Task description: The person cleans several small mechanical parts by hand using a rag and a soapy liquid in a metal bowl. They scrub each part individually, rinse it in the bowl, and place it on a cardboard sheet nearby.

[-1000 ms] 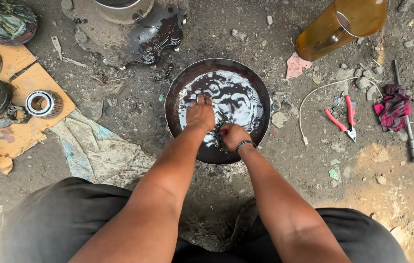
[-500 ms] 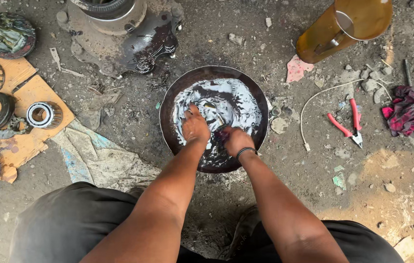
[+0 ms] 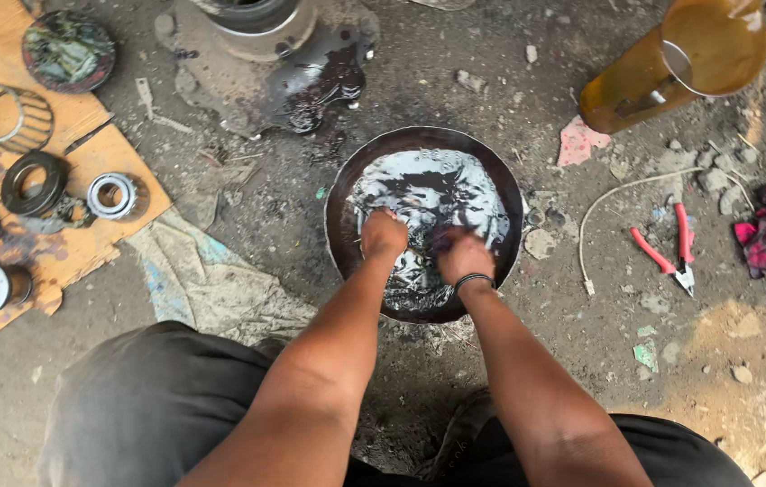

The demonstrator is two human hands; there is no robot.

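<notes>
On the dirt floor between the person's knees sits a round dark metal pan [image 3: 347,243] of shiny black oily liquid, with a board [image 3: 85,135] of bearing rings to its left and red-handled pliers [image 3: 671,257] to its right. Both the left hand [image 3: 383,236] and the right hand [image 3: 462,257] are plunged into the liquid side by side, fingers submerged. Whether they grip anything cannot be told.

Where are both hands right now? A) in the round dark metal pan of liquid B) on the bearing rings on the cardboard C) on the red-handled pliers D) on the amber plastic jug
A: the left hand and right hand are both dipped in the round dark metal pan of shiny dark liquid.
</notes>
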